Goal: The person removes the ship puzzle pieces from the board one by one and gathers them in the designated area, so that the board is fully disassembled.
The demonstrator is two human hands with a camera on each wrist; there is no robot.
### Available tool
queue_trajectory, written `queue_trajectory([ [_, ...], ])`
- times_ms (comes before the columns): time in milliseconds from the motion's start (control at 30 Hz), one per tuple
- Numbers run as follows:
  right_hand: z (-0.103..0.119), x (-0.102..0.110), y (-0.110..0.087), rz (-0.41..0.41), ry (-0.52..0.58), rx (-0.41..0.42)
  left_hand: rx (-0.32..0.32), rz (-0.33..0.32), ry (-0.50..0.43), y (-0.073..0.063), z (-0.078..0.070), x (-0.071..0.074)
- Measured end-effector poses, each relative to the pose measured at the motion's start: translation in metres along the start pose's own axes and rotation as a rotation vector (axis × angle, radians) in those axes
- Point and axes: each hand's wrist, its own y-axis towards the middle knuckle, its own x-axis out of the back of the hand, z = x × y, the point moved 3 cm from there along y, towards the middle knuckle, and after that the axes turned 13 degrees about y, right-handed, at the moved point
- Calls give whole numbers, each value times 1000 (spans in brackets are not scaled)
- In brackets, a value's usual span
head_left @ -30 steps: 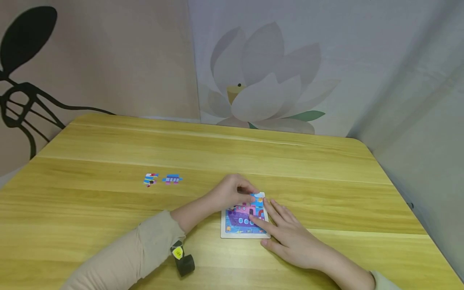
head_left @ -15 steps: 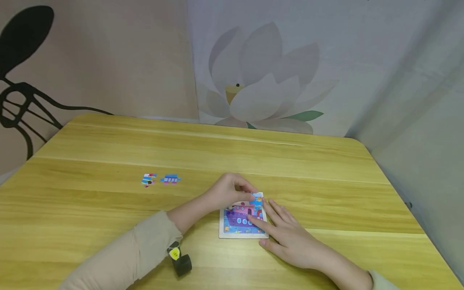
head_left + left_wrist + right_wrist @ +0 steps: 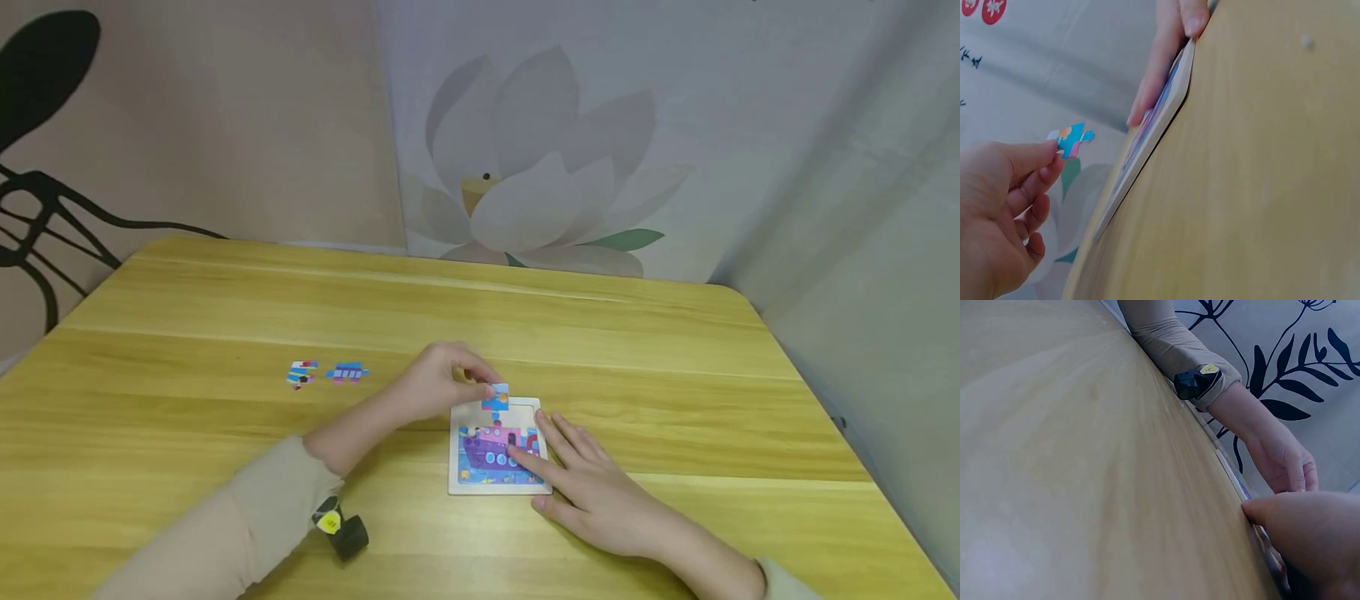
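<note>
Between thumb and fingertips my left hand pinches a blue jigsaw piece with an orange patch, raised over the top part of the puzzle tray. In the left wrist view the same jigsaw piece shows a rounded tab and a pink corner. The puzzle tray has a pale rim; its lower part bears fitted pieces picturing a purple and pink ship, and its upper part shows bare board. My right hand lies with fingers extended over the tray's right side, the index fingertip touching the ship picture.
Two loose jigsaw pieces lie left of the tray on the wooden table: a multicoloured one and a blue and purple one. A curtain with a flower print hangs behind the table. A small black camera sits on the left wrist.
My left hand has lifted the blue jigsaw piece from the tray's upper right corner and moved it left, baring the board there. My right hand keeps its place on the tray.
</note>
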Motion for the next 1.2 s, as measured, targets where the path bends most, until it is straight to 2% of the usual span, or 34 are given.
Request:
queue_trajectory([
  [233, 2, 1, 1, 4, 4, 0, 59, -4, -5, -10, 8, 19],
  [733, 3, 2, 1, 2, -5, 5, 112, 3, 23, -26, 29, 50],
  [1033, 3, 3, 0, 7, 2, 2, 146, 4, 39, -31, 42, 69],
  [1200, 4, 3, -1, 5, 4, 3, 186, 29, 52, -31, 52, 76],
])
